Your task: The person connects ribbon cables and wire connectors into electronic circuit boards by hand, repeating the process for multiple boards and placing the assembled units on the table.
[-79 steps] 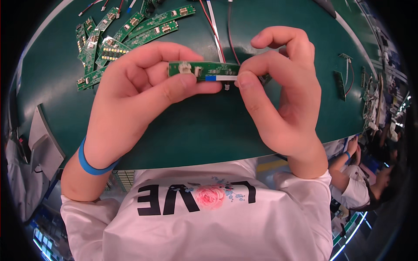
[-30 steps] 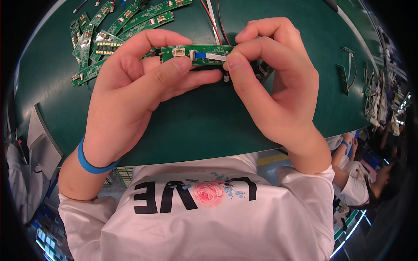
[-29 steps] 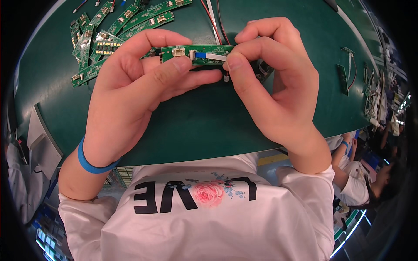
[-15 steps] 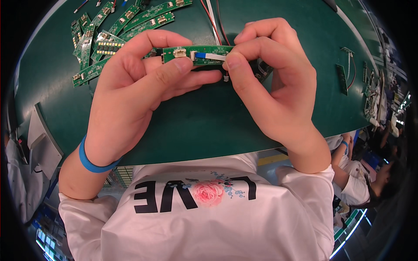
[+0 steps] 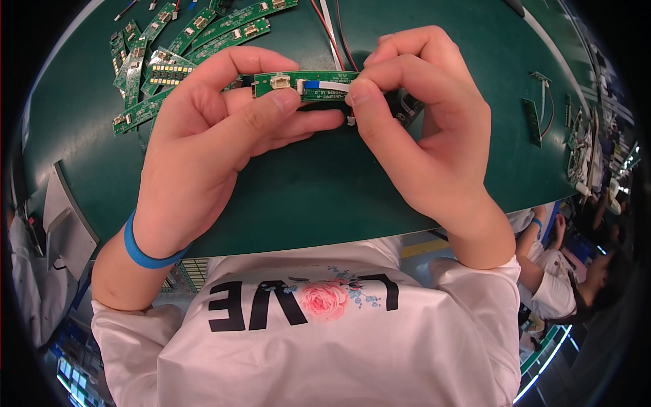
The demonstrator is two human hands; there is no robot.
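My left hand [image 5: 193, 136] is closed on a narrow green circuit board [image 5: 325, 76], thumb on its front edge and fingers behind and below. A cream socket [image 5: 280, 82] stands on the board near my thumb. Beside it, the blue end of a white flat ribbon cable [image 5: 332, 86] meets a small connector [image 5: 300, 86]; whether it is seated inside is too small to tell. Between thumb and index finger, my right hand [image 5: 434, 129] pinches the cable's other part at the board's right end. A small wire plug [image 5: 351, 121] hangs below the board, near the right thumb.
Several similar circuit boards [image 5: 224, 34] lie heaped at the far left of the green table [image 5: 305, 190]. Red, black and white leads [image 5: 332, 34] run beyond my hands. At the right lie a board with wires [image 5: 534, 122] and more parts. Another person [image 5: 556, 285] sits right.
My right hand has shifted very slightly left with the ribbon cable, and the board has tilted a little. My left hand keeps its hold.
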